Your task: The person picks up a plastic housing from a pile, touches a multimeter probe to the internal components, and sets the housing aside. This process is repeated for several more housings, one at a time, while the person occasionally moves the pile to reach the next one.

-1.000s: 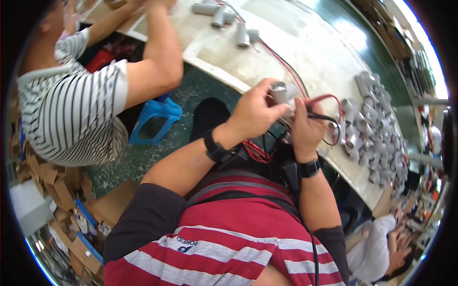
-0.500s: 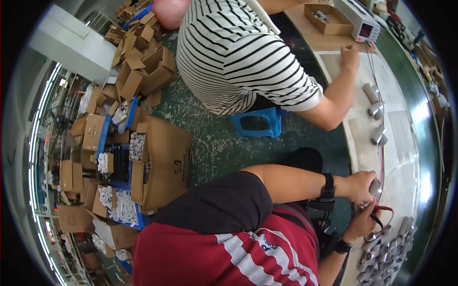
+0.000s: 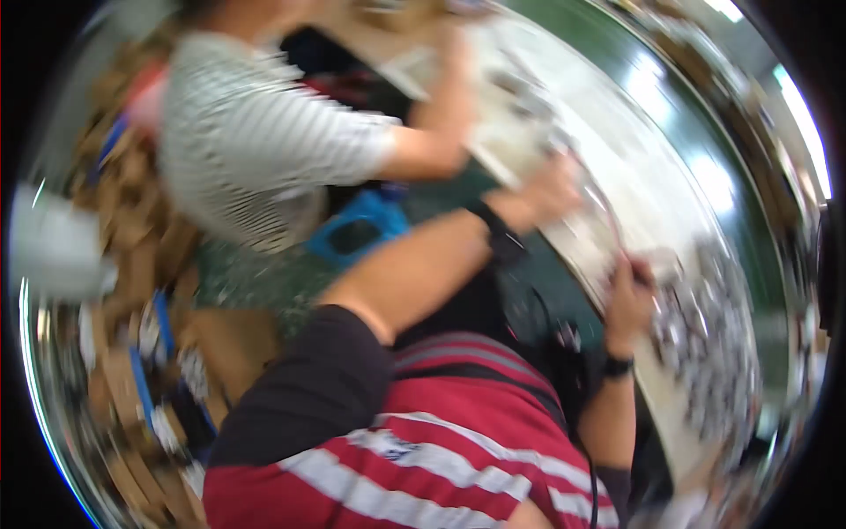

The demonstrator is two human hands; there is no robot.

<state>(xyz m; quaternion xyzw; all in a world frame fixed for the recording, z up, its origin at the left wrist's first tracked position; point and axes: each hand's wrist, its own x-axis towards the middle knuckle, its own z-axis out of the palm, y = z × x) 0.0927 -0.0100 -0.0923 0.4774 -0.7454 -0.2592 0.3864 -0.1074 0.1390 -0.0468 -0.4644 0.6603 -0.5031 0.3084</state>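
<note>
My left hand (image 3: 551,189) reaches over the bench, smeared by motion. A grey cylindrical part (image 3: 559,141) is at its fingertips; whether the fingers hold it I cannot tell. Nearer to me, my right hand (image 3: 629,295) is closed at the end of a thin red cable (image 3: 608,212), which runs along the bench from the far side. Beside the right hand lies a heap of grey cylindrical parts (image 3: 705,339). More grey parts (image 3: 529,97) sit in a blurred row beyond my left hand.
A co-worker in a striped shirt (image 3: 264,132) sits on a blue stool (image 3: 357,229) at the far left, one arm over the bench (image 3: 608,115). Cardboard boxes (image 3: 233,353) and bins crowd the left floor. A green strip (image 3: 670,97) borders the bench.
The view has swung, blurring everything. My hands, close together before, are now apart: the left has moved farther along the bench toward the row, the right stays by the heap.
</note>
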